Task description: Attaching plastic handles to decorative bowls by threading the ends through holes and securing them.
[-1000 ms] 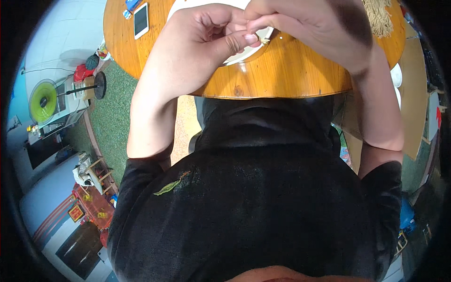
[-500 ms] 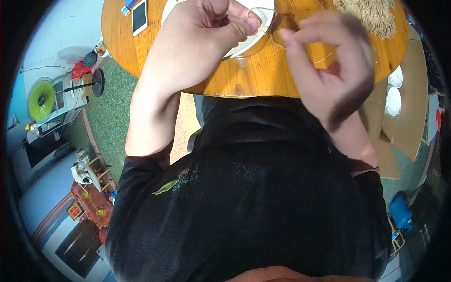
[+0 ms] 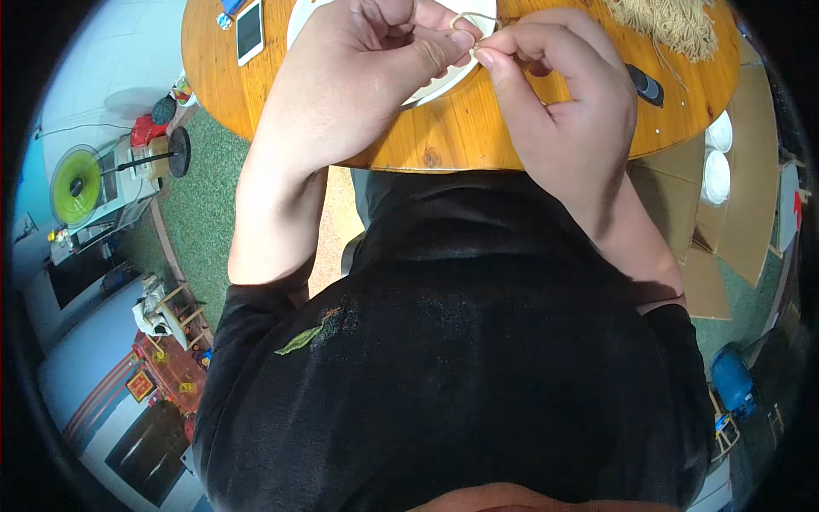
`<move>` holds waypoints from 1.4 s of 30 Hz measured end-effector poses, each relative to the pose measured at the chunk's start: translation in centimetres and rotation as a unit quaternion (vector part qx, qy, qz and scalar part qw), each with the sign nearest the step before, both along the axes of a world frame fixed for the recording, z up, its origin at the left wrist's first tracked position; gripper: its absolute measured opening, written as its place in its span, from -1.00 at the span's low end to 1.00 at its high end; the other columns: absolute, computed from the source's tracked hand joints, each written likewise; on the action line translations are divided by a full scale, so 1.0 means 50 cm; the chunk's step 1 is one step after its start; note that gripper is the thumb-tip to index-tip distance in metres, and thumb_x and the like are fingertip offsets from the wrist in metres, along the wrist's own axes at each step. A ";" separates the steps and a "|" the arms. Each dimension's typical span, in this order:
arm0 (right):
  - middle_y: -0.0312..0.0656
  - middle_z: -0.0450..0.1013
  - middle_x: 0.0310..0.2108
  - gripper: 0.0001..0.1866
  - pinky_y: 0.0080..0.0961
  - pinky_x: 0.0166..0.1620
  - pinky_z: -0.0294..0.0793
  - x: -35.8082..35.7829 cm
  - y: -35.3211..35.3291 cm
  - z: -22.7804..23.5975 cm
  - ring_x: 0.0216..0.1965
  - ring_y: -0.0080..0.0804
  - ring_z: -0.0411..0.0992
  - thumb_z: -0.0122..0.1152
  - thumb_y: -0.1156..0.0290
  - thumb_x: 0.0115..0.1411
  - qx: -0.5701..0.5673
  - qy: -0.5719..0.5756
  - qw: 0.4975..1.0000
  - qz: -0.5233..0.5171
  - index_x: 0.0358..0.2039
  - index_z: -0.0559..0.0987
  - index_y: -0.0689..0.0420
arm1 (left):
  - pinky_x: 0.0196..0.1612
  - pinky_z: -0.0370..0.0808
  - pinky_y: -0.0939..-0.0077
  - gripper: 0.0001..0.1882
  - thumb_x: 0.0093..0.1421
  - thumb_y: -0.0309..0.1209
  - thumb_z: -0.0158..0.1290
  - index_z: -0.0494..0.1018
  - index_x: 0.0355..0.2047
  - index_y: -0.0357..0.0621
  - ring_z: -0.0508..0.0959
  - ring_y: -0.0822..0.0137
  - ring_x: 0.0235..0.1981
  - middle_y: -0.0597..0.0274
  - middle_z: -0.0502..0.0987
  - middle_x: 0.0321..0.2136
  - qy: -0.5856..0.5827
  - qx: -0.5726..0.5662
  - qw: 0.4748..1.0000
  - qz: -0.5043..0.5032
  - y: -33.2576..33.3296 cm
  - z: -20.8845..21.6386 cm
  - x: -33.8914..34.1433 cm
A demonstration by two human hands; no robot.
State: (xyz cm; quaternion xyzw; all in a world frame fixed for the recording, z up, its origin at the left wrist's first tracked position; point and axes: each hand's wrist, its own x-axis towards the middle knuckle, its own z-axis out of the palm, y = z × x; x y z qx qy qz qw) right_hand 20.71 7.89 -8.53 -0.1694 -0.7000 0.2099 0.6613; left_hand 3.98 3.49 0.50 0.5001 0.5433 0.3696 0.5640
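Note:
A thin beige cord (image 3: 474, 15) curves in a small loop at the fingertips of both hands. My left hand (image 3: 367, 72) is closed, pinching the cord between thumb and forefinger. My right hand (image 3: 567, 94) meets it from the right, its thumb and forefinger also pinched on the cord. Under the left hand lies a white plate (image 3: 439, 85), largely covered by that hand. The hands are above a round wooden table (image 3: 431, 145). At the table's far right is a bundle of beige cords (image 3: 670, 27).
On the table a white phone (image 3: 250, 34) lies at the left, and a dark, rounded object (image 3: 646, 85) lies right of my right hand. Cardboard (image 3: 746, 188) and white round things (image 3: 717, 175) are beyond the right edge. A green fan (image 3: 77, 188) stands on the left.
My right hand has moved left to the left fingertips and now pinches the cord there. The dark object beside it has come into sight. My left hand has hardly moved.

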 end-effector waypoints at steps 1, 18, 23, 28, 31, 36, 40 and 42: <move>-0.15 0.46 -0.30 -0.88 -0.48 -0.23 0.48 -0.021 0.021 -0.020 -0.32 -0.38 0.48 0.38 0.62 0.19 0.086 0.214 0.969 0.094 -0.33 0.56 0.27 | -0.20 0.54 0.67 -0.90 0.42 -0.57 0.16 0.61 -0.12 -0.37 0.61 0.55 -0.31 0.27 0.69 -0.28 -0.012 0.010 1.000 -0.001 0.000 -0.001 0.002; -0.23 0.40 -0.22 -0.97 -0.61 -0.07 0.43 0.033 -0.049 0.032 -0.19 -0.57 0.41 0.17 0.64 0.37 -0.224 0.091 0.945 0.222 -0.22 0.49 0.29 | -0.19 0.52 0.69 -0.88 0.42 -0.63 0.13 0.59 -0.08 -0.39 0.59 0.56 -0.26 0.26 0.67 -0.24 -0.011 0.003 1.000 -0.021 -0.016 0.002 0.009; -0.25 0.38 -0.19 -0.94 -0.63 -0.07 0.42 0.051 -0.074 0.065 -0.18 -0.61 0.38 0.15 0.65 0.39 -0.421 -0.012 0.897 0.134 -0.17 0.47 0.27 | -0.26 0.53 0.70 -0.92 0.38 -0.60 0.20 0.62 -0.16 -0.37 0.59 0.58 -0.34 0.29 0.67 -0.33 0.091 0.042 0.995 -0.028 -0.015 0.011 0.015; -0.26 0.38 -0.21 -0.95 -0.67 -0.13 0.42 0.061 -0.069 0.066 -0.24 -0.63 0.38 0.15 0.66 0.38 -0.372 -0.063 0.917 0.129 -0.19 0.48 0.27 | -0.28 0.53 0.69 -0.94 0.38 -0.59 0.21 0.63 -0.19 -0.36 0.60 0.58 -0.36 0.29 0.67 -0.36 0.081 0.039 0.996 -0.013 -0.018 0.007 0.016; -0.27 0.38 -0.22 -0.95 -0.68 -0.16 0.40 0.053 -0.066 0.066 -0.26 -0.64 0.38 0.17 0.66 0.38 -0.371 -0.037 0.917 0.138 -0.20 0.49 0.28 | -0.27 0.54 0.68 -0.94 0.38 -0.59 0.21 0.63 -0.19 -0.36 0.60 0.56 -0.36 0.28 0.67 -0.36 0.045 0.037 0.998 -0.004 -0.014 0.004 0.013; -0.27 0.40 -0.27 -0.95 -0.66 -0.22 0.39 -0.009 0.007 -0.032 -0.29 -0.64 0.38 0.20 0.66 0.36 -0.027 0.212 0.929 0.301 -0.23 0.50 0.28 | -0.25 0.55 0.65 -0.95 0.38 -0.60 0.21 0.61 -0.19 -0.37 0.61 0.54 -0.35 0.26 0.67 -0.35 0.003 0.060 0.998 0.001 0.006 -0.032 0.006; -0.25 0.41 -0.33 -0.93 -0.64 -0.26 0.40 -0.006 -0.001 -0.021 -0.35 -0.62 0.39 0.23 0.67 0.31 -0.034 0.216 0.941 0.259 -0.27 0.51 0.28 | -0.23 0.55 0.64 -0.95 0.37 -0.60 0.20 0.59 -0.20 -0.35 0.61 0.53 -0.34 0.27 0.66 -0.34 -0.275 0.329 0.875 -0.226 0.065 -0.130 -0.028; -0.24 0.42 -0.34 -0.92 -0.63 -0.28 0.40 -0.008 0.002 -0.016 -0.37 -0.60 0.40 0.26 0.68 0.28 -0.018 0.211 0.950 0.228 -0.28 0.52 0.28 | -0.23 0.55 0.65 -0.95 0.37 -0.59 0.20 0.59 -0.21 -0.35 0.60 0.53 -0.35 0.28 0.66 -0.34 -0.276 0.321 0.874 -0.237 0.064 -0.128 -0.028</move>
